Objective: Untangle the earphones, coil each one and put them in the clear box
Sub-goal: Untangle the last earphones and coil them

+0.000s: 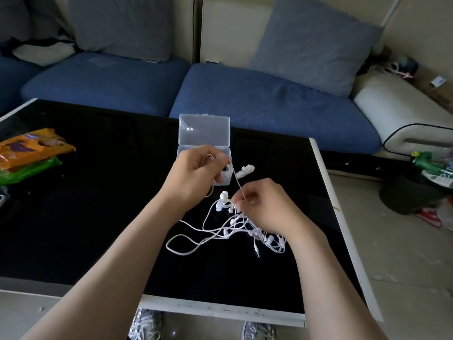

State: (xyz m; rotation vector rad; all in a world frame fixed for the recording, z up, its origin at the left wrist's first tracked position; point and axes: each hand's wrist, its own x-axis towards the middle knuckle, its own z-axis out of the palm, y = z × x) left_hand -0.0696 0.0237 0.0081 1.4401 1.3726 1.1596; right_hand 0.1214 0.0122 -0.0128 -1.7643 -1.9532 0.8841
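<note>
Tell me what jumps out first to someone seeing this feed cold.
A tangle of white earphones lies mid-table on the black tabletop, beside the right hand. It and the left hand hold one cable stretched between them, before the open clear box. An orange snack packet sits far left.

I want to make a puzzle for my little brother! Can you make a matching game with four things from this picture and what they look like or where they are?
Things:
1. clear box
2. orange packet
3. earphones
4. right pillow

Clues:
A. leaning on the back of the sofa
B. white and tangled
C. lid open
D. on a green packet, at the left edge of the table

Pairs: 1-C, 2-D, 3-B, 4-A
</note>
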